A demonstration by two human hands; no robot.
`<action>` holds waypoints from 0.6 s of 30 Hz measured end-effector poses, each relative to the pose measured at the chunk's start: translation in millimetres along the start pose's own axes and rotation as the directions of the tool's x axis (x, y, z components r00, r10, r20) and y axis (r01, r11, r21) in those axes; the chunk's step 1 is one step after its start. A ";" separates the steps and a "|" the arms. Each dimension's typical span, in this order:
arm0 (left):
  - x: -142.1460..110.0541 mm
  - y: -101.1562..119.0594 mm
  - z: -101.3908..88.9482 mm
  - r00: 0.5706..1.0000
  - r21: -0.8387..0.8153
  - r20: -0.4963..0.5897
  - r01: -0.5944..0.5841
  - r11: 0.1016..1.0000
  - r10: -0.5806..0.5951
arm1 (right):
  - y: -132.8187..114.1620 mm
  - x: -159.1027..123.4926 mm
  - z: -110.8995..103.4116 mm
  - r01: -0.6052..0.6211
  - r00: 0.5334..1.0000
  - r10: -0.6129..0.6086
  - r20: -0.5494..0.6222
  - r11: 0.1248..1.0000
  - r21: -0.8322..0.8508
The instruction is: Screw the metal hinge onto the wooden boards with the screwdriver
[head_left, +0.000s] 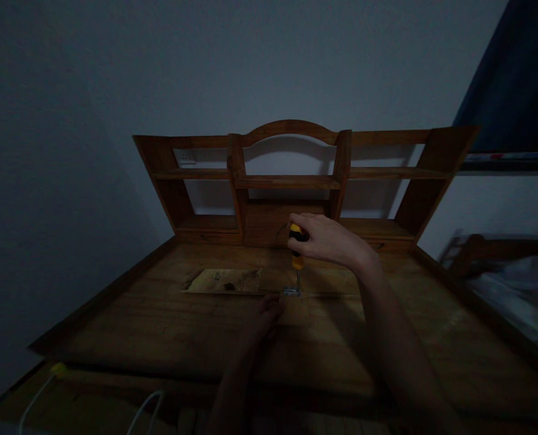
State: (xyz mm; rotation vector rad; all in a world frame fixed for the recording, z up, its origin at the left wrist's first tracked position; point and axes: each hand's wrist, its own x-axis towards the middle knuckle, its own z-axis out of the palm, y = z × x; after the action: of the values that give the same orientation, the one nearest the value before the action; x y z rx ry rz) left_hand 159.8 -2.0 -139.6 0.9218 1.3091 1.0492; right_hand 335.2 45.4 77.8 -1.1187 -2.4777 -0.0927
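Observation:
My right hand [317,237] is wrapped round the yellow and black handle of a screwdriver [298,261]. The screwdriver stands nearly upright, its metal shaft reaching down to the right end of a small metal hinge or latch [291,291]. This metal piece lies on the wooden desk top, across the front edge of a cut-out strip. Just left of it and a little nearer is my left hand [267,311], low over the wood. Its fingers are curled together by the metal piece's left end; dim light hides what, if anything, they pinch.
A bare, stained wood strip [223,280] lies left of the metal piece. Behind rises a wooden shelf unit [289,181] against the wall. A white cord [150,402] hangs at the front left edge. A dark blue curtain [514,84] and a blurred bed [514,278] are on the right.

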 end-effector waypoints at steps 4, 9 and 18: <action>-3.1 4.9 2.2 1.000 0.001 -0.009 0.018 1.000 -0.018 | -2.0 -1.8 -2.4 0.039 0.999 -0.040 0.024 0.998 0.042; -3.1 3.5 1.6 1.000 -0.024 0.002 -0.008 1.000 0.008 | -0.4 -1.7 -1.1 -0.031 0.999 0.031 -0.008 0.999 0.022; -3.0 3.9 0.4 1.000 0.026 -0.010 0.011 1.000 -0.010 | -3.8 -1.9 -2.4 -0.003 0.999 0.000 0.035 0.998 0.058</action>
State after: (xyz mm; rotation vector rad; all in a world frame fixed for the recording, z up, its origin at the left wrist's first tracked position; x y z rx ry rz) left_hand 160.0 -3.8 -135.0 0.9291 1.3368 1.0319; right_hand 334.4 41.0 79.7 -1.1070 -2.4939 -0.0002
